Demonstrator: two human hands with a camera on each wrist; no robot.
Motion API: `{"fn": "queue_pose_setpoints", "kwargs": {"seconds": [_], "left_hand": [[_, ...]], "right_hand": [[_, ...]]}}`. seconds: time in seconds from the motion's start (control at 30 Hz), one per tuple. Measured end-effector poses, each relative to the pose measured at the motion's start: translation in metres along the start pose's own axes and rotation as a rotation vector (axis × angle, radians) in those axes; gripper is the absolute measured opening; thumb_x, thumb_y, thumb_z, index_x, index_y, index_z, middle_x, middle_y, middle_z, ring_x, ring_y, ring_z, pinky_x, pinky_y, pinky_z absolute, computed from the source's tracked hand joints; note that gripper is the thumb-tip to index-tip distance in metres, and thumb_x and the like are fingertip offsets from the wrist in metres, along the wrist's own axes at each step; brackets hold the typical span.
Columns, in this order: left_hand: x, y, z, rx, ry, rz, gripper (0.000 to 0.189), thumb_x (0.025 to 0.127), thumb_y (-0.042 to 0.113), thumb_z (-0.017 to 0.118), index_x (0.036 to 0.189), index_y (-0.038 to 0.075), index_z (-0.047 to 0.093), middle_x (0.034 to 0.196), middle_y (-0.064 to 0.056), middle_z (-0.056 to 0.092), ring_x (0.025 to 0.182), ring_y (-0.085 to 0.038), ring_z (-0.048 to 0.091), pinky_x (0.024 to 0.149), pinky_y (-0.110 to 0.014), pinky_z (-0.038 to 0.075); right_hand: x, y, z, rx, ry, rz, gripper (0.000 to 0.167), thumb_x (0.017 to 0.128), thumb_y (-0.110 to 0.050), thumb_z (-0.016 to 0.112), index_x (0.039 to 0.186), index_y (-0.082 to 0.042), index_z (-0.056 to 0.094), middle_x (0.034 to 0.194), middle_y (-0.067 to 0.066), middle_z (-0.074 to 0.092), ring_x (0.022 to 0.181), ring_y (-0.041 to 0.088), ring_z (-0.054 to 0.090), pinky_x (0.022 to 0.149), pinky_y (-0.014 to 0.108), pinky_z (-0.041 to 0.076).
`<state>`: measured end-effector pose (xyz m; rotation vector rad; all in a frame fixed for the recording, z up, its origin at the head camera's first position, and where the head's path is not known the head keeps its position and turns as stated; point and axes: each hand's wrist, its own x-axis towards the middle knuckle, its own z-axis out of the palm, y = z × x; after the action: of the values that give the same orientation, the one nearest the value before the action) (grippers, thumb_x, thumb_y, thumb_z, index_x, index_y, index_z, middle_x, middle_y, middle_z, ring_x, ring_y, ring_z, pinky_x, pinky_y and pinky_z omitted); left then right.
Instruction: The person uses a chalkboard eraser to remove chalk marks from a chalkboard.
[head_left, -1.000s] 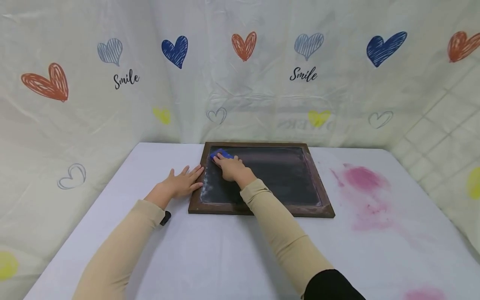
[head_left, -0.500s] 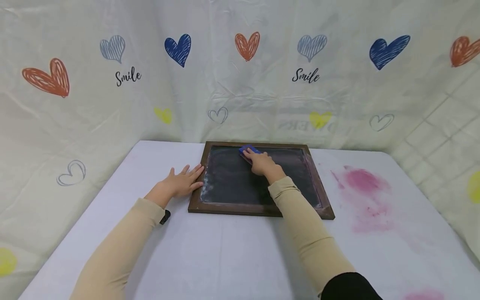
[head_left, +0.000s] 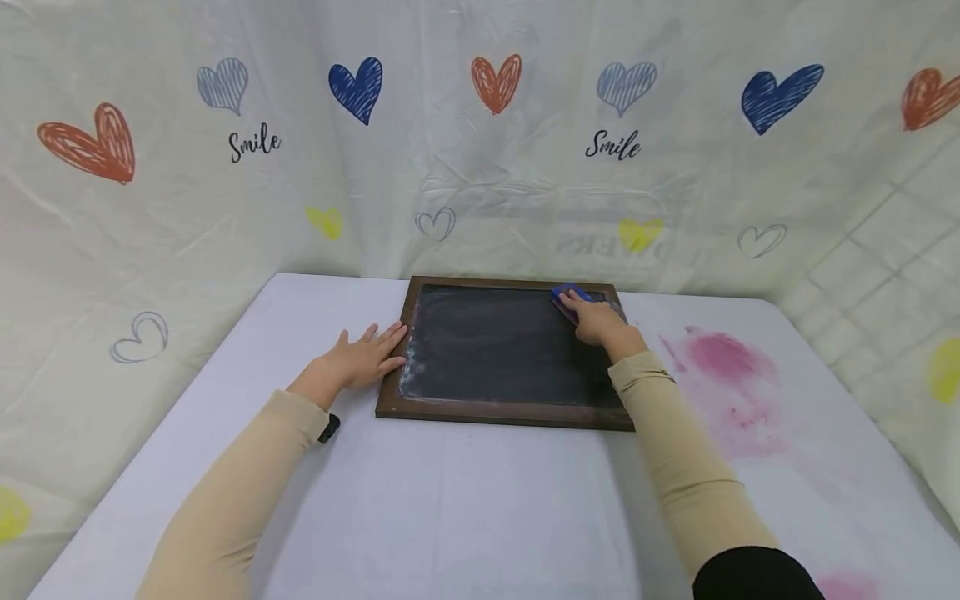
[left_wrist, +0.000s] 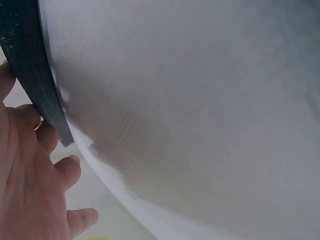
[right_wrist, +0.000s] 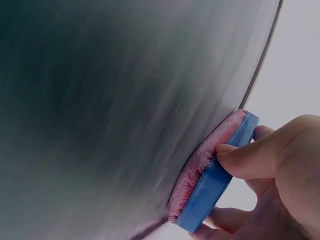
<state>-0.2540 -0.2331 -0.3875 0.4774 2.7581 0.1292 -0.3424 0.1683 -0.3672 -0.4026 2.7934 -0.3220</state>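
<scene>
A framed blackboard [head_left: 495,350] lies on the white-covered table, with pale chalk haze along its left side. My right hand [head_left: 598,321] grips a blue-backed board eraser [right_wrist: 212,182] between thumb and fingers. In the right wrist view its pinkish, dusty pad presses against the board; in the head view it is near the upper right corner. On the left, my left hand [head_left: 358,358] rests with spread, straight fingers, its fingertips touching the wooden frame [head_left: 392,392]. The left wrist view shows those fingers [left_wrist: 67,172] beside the frame's edge.
Pink powder stains [head_left: 731,358] mark the table cover [head_left: 465,500] right of the board. Behind the table's far edge hangs a pale curtain [head_left: 510,183] printed with hearts and "Smile".
My right hand has swept the eraser rightward along the board's top, from the upper left to near the upper right corner. My left hand has stayed at the frame.
</scene>
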Motion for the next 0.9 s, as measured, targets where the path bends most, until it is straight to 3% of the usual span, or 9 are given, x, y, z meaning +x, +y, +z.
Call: {"fn": "queue_pose_setpoints", "kwargs": {"seconds": [0.03,0.13,0.43,0.67,0.9], "left_hand": [[0.0,0.0,0.0,0.0,0.003,0.002,0.069,0.112,0.047,0.033,0.167,0.013,0.009,0.172,-0.008,0.007,0.155,-0.042,0.01,0.114,-0.075,0.004],[0.002,0.002,-0.001,0.005,0.007,0.005,0.069,0.112,0.047,0.033,0.167,0.013,0.008,0.172,-0.007,0.007,0.155,-0.041,0.01,0.114,-0.075,0.004],[0.002,0.001,0.0,0.005,-0.009,-0.004,0.07,0.111,0.048,0.034,0.167,0.013,0.008,0.172,-0.008,0.007,0.155,-0.042,0.01,0.114,-0.076,0.004],[-0.001,0.001,0.0,0.019,-0.003,-0.009,0.069,0.112,0.046,0.034,0.166,0.012,0.008,0.172,-0.008,0.007,0.154,-0.042,0.01,0.114,-0.075,0.004],[-0.001,0.002,0.001,0.005,-0.004,-0.004,0.07,0.112,0.048,0.034,0.167,0.013,0.009,0.172,-0.008,0.007,0.155,-0.041,0.01,0.114,-0.075,0.003]], "right_hand": [[-0.002,0.004,-0.001,-0.007,0.005,-0.001,0.076,0.094,0.011,0.046,0.163,-0.006,0.019,0.169,0.017,0.01,0.136,0.065,0.03,0.098,0.058,0.043],[-0.002,0.013,-0.003,-0.021,0.014,-0.004,0.076,0.093,0.012,0.045,0.163,-0.003,0.019,0.168,0.02,0.01,0.138,0.069,0.018,0.112,0.069,0.027],[-0.004,-0.001,0.0,-0.036,0.001,-0.013,0.072,0.096,0.012,0.044,0.162,-0.002,0.019,0.168,0.02,0.009,0.141,0.066,0.017,0.116,0.07,0.015],[0.005,-0.052,0.004,-0.014,-0.063,-0.1,0.073,0.098,0.012,0.044,0.164,-0.007,0.019,0.17,0.014,0.01,0.146,0.06,0.015,0.118,0.064,0.02],[0.023,-0.113,0.016,-0.051,-0.093,-0.102,0.072,0.103,0.005,0.045,0.166,-0.019,0.019,0.172,0.002,0.008,0.148,0.058,0.012,0.117,0.063,0.024]]}}
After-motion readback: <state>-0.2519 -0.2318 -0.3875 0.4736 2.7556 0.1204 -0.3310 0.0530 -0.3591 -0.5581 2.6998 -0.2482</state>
